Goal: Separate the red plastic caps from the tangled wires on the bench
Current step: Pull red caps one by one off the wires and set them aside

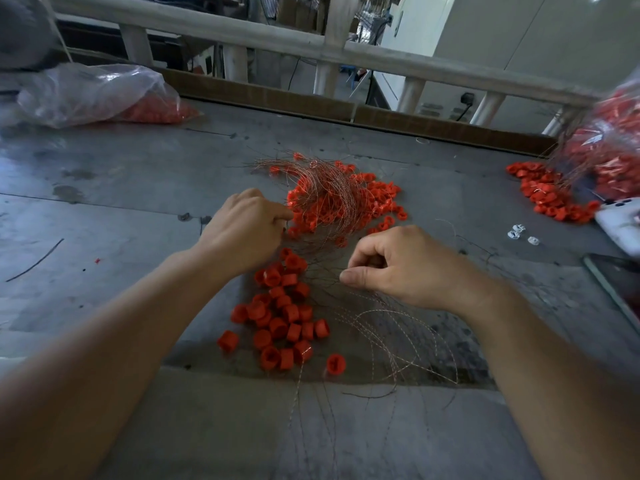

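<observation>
A tangle of thin copper wires [329, 188] lies over a heap of red plastic caps [377, 199] in the middle of the grey bench [121, 188]. Nearer me sits a loose pile of red caps [280, 320] free of wire, with separate wires [388, 334] spread to its right. My left hand [242, 230] reaches to the tangle's left edge, fingers curled and pinching at a cap or wire there; what it holds is hidden. My right hand [398, 268] has curled fingers and pinches thin wires between thumb and forefinger.
A clear plastic bag with red caps [100, 95] lies at the back left. At the right edge stands another bag of red caps [613, 147] with spilled caps [550, 195] and wires before it. Small white clips [519, 233] and a white device [620, 223] lie far right.
</observation>
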Action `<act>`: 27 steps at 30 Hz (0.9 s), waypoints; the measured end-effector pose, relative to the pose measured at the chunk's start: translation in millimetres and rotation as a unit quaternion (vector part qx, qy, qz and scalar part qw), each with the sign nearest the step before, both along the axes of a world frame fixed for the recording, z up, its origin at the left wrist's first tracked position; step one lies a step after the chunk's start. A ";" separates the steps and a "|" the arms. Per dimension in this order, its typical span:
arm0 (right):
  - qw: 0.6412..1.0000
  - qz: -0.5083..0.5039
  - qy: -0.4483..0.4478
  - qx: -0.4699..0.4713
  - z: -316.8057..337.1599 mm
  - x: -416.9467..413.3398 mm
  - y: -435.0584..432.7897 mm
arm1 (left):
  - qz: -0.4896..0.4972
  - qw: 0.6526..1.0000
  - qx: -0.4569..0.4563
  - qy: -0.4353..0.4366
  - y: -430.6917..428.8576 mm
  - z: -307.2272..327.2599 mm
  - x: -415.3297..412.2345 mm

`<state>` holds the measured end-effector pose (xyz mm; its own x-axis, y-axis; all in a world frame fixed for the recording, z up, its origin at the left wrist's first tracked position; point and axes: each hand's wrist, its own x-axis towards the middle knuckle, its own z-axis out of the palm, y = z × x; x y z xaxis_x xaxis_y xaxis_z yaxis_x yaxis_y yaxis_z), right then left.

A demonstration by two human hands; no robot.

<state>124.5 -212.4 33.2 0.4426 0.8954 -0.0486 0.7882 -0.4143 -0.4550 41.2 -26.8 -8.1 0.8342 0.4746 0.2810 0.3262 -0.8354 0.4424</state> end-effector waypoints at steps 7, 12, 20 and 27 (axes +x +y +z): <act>1.000 0.002 -0.020 -0.013 -0.5 -0.4 0.5 | 0.001 0.998 0.032 0.057 -2.3 -3.1 8.9; 1.000 0.006 -0.024 -0.016 -1.4 -1.3 1.2 | 0.006 0.995 0.034 0.091 -5.4 -0.2 10.0; 1.000 0.006 -0.024 -0.018 -4.0 -0.8 1.7 | 0.014 0.998 0.038 0.041 -4.0 -1.7 8.1; 0.999 0.008 -0.033 -0.011 -6.8 1.4 1.9 | 0.016 1.000 0.014 0.010 1.1 0.3 6.2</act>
